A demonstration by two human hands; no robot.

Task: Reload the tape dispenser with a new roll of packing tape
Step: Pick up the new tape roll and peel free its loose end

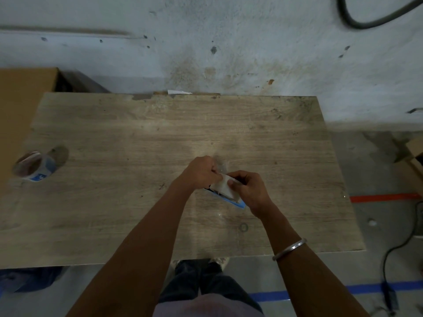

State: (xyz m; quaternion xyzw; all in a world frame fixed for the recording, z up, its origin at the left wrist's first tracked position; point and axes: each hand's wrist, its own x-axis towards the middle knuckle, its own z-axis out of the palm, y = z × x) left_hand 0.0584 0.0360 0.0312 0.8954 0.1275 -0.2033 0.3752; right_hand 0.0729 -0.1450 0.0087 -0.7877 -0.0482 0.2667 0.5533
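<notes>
Both hands meet over the middle of the wooden table (137, 138). Between them is a pale roll of packing tape (223, 188) seated in a blue tape dispenser (238, 203), whose blue edge shows below the roll. My left hand (201, 173) is closed on the roll's far left side, fingers pinched at its top. My right hand (249, 188) grips the roll and dispenser from the right, thumb pressed on the roll's face. Most of the dispenser is hidden under the hands. A second roll (34, 167), with a brown core and blue-white label, lies near the table's left edge.
A cardboard box (20, 106) stands off the table's left side. Against the stained wall, a paper scrap (177, 92) sits at the table's back edge. Cables (398, 245) and blue and orange floor tape lie to the right. My legs are below the front edge.
</notes>
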